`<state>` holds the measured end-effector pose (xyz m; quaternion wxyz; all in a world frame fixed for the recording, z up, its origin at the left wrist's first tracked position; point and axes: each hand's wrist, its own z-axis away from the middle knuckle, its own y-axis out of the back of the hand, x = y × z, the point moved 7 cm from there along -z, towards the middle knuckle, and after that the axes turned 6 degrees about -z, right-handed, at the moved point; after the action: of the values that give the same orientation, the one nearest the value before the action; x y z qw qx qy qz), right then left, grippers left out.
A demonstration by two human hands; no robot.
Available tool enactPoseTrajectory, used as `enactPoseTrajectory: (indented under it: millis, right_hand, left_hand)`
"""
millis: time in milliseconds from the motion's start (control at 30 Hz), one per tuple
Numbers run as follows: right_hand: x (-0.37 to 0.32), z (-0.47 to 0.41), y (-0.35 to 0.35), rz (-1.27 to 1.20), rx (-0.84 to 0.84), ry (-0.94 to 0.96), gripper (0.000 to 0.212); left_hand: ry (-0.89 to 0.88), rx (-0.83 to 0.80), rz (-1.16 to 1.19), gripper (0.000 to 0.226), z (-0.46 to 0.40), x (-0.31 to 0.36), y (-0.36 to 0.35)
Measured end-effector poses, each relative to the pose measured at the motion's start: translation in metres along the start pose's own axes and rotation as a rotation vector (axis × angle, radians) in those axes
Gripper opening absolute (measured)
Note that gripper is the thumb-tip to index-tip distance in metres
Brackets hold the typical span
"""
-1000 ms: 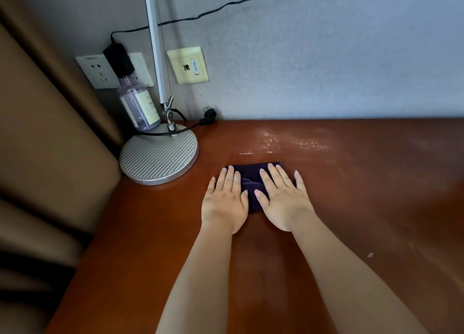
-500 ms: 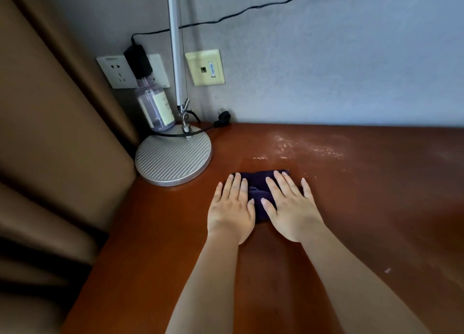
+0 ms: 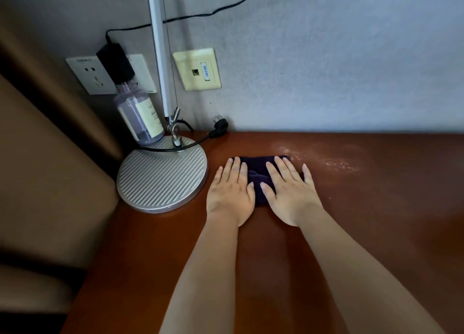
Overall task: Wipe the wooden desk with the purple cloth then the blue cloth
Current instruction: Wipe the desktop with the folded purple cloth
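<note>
A head-worn camera looks down at a reddish-brown wooden bench [image 3: 376, 208] set against a grey wall. Near the bench's far edge, toward its left corner, a small folded purple cloth [image 3: 258, 169] lies flat on the wood. The left hand [image 3: 229, 193] and the right hand [image 3: 288, 190] both press down on it, palms flat and fingers straight and relaxed, holding nothing in a grip. Only a dark strip of cloth shows between and beyond the hands. The cloth looks soft, thin and light, so it would likely bunch or slide unless pressed flat; spread palms on top seem the best hold for wiping. A pale dusty smear [image 3: 326, 161] lies on the wood just to the right of the cloth. A round ribbed lamp base [image 3: 160, 178] stands near the left hand, with a clear bottle [image 3: 139, 117] at its back. No blue cloth is in view
</note>
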<state>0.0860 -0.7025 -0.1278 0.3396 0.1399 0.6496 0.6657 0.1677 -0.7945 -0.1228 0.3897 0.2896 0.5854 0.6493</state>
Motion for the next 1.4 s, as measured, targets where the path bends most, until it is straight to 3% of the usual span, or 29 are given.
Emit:
enactPoseTrajectory:
  millis: [700,1133,1400]
  right_hand:
    - [-0.034,0.102,-0.017,0.036,-0.057,0.125,0.060]
    - [-0.028,0.030,-0.010,0.006,-0.024,0.076,0.059]
    - [-0.017,-0.035,0.001,0.009,-0.018,0.020,0.059]
  left_hand:
    - [0.124,-0.059,-0.014,0.057,0.124,0.003,-0.019]
    - [0.052,-0.025,-0.205,0.058,0.044,-0.010,0.001]
    - [0.017,-0.019,-0.200,0.058,-0.026,-0.020,0.011]
